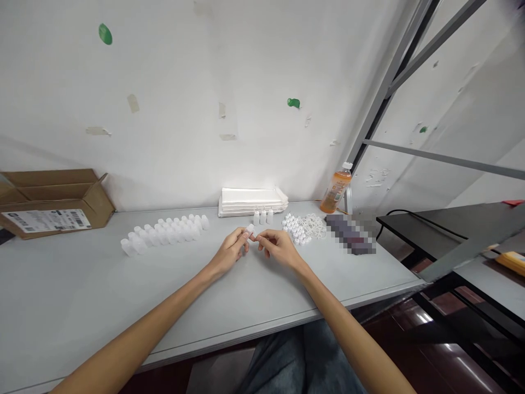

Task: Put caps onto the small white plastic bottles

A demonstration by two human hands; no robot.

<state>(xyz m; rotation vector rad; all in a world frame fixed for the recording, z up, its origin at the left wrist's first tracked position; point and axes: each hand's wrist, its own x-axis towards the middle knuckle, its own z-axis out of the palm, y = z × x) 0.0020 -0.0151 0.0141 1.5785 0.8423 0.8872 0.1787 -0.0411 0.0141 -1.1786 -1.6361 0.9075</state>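
My left hand (232, 249) is shut on a small white plastic bottle (250, 230), which tilts up between its fingertips. My right hand (279, 247) sits just right of it, fingers curled, with its fingertips close to the bottle. Whether those fingers pinch something tiny is hard to see. Behind my hands stand 3 upright white bottles (263, 216). Further left, several white bottles lie in a double row (164, 234). A heap of small white caps (294, 230) lies to the right, touching a tangle of pale rubber bands (314, 225).
The items rest on a pale grey table (82, 279) against a white wall. A stack of white sheets (251, 201) stands at the back, an open cardboard box (53, 200) at left, and an orange drink bottle (336, 190) at back right. A pixelated object (350, 234) lies nearby.
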